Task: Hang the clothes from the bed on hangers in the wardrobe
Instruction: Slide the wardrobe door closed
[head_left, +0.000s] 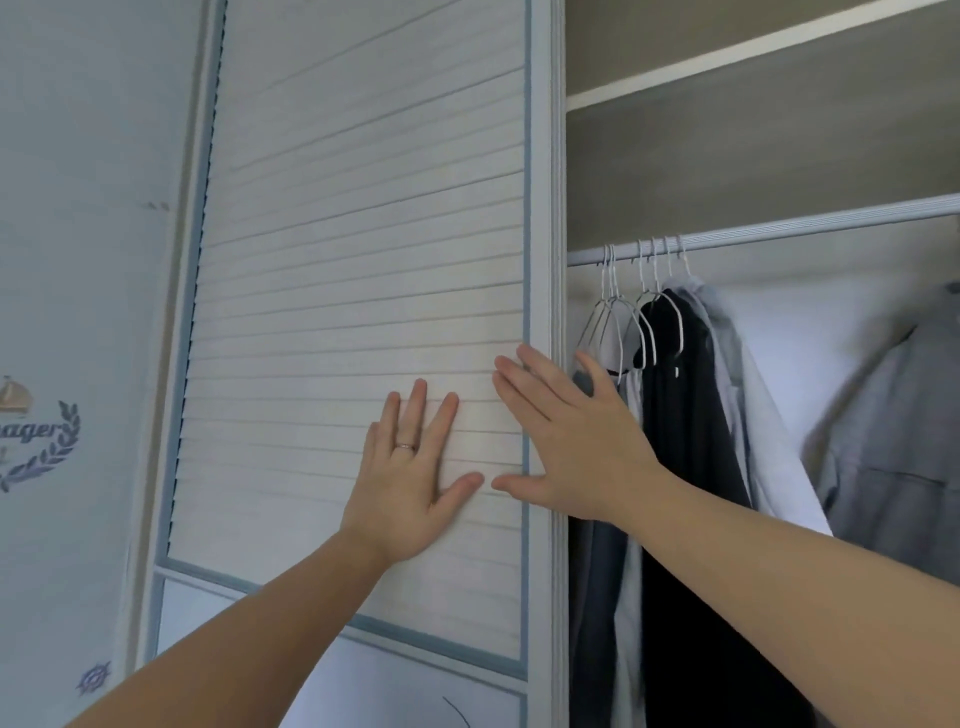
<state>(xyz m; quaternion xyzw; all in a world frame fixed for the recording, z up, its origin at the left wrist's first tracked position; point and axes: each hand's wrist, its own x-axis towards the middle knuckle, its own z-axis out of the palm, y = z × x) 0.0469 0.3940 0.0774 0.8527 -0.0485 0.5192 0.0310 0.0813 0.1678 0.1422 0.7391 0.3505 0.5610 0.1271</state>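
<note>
Left grip (410, 483), right grip (566, 441) flat on door (363, 208); grey garment (893, 441) cropped.

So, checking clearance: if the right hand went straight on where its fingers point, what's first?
Likely nothing: the right hand lies flat on the slatted door, pointing up-left along bare slats.

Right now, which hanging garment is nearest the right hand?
The dark grey garment at the rail's left end, just beside the right hand. The black one, pale shirt and grey jacket hang further right.
</note>
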